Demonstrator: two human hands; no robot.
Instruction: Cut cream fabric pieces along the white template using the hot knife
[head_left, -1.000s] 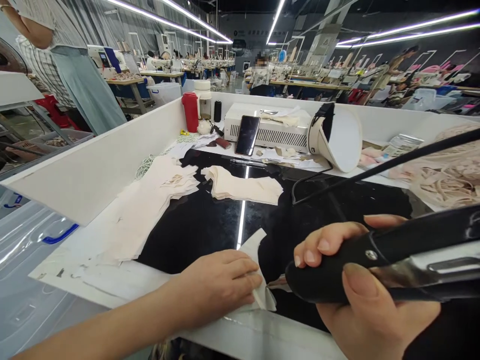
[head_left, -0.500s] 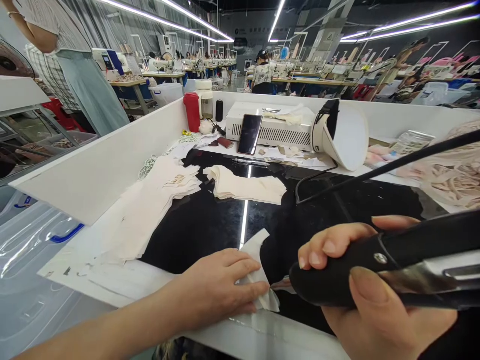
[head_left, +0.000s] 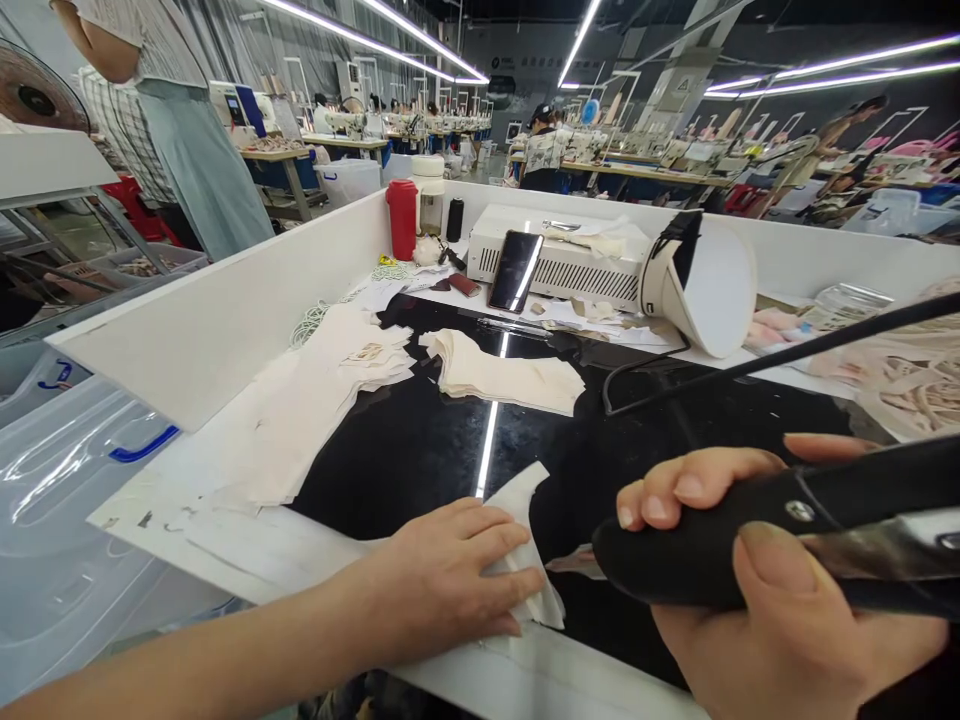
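My left hand (head_left: 461, 575) lies with fingers stretched over a small curved piece of cream fabric (head_left: 531, 510), pressing it on the glossy black work surface (head_left: 420, 470). Wrapped around a thick black handheld tool with a silvery metal part is my right hand (head_left: 780, 590). The rounded black end of the tool (head_left: 675, 560) points left towards the fabric, with a gap between them; its exact kind I cannot make out. Farther back lies a stack of cream fabric pieces (head_left: 510, 375). A larger pile of cream fabric (head_left: 307, 400) sits to the left.
A white box with vents (head_left: 562, 260) stands at the back, a phone (head_left: 515, 270) leaning on it. Beside it are a red bottle (head_left: 402, 220) and a white cone-shaped lamp (head_left: 720, 290). A black cable (head_left: 787, 355) crosses the right side. Low white walls (head_left: 225, 300) edge the table.
The view has shifted slightly, so the scene sits a little farther right. My right hand with the black tool has drawn slightly away from the fabric. My left hand stays on the piece.
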